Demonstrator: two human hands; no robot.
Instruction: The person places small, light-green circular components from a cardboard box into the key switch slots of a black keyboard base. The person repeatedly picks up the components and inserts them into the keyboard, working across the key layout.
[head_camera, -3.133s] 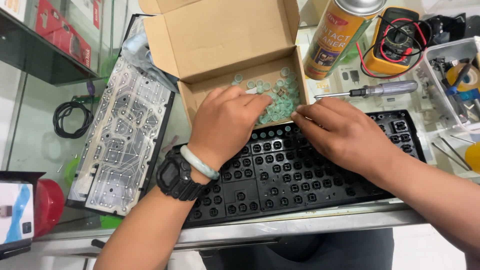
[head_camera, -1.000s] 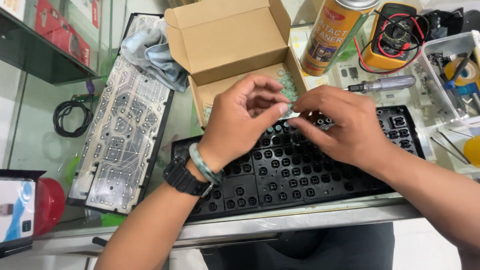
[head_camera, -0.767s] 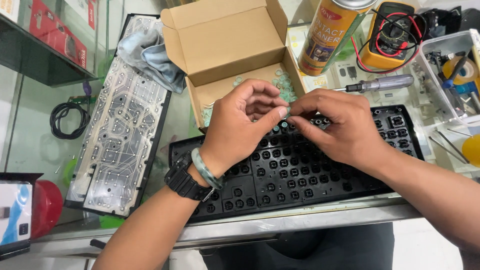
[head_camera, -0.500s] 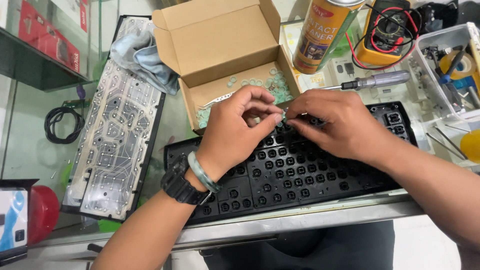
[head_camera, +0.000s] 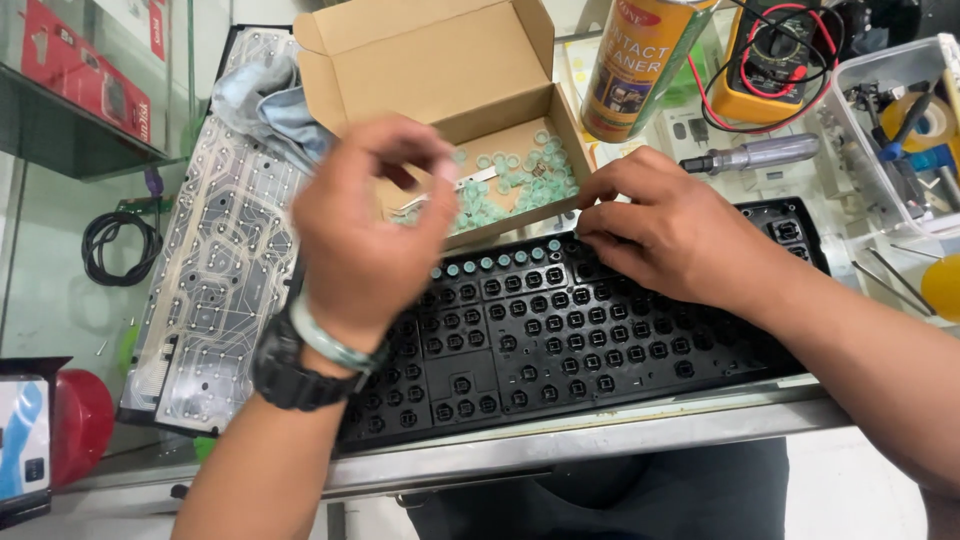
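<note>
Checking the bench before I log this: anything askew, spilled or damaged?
Nothing looks spilled or broken. The black keyboard frame lies face-down and overhangs the table's front edge. Only a short top row has pale green rubber domes seated; the rest sit loose in the cardboard box. The membrane sheet lies at an angle beside it.

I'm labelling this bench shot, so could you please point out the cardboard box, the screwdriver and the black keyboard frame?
cardboard box (head_camera: 440, 70): head view, inside of its open lid.
screwdriver (head_camera: 765, 153): head view, middle of its handle.
black keyboard frame (head_camera: 560, 345): head view, centre of its key wells.
</note>
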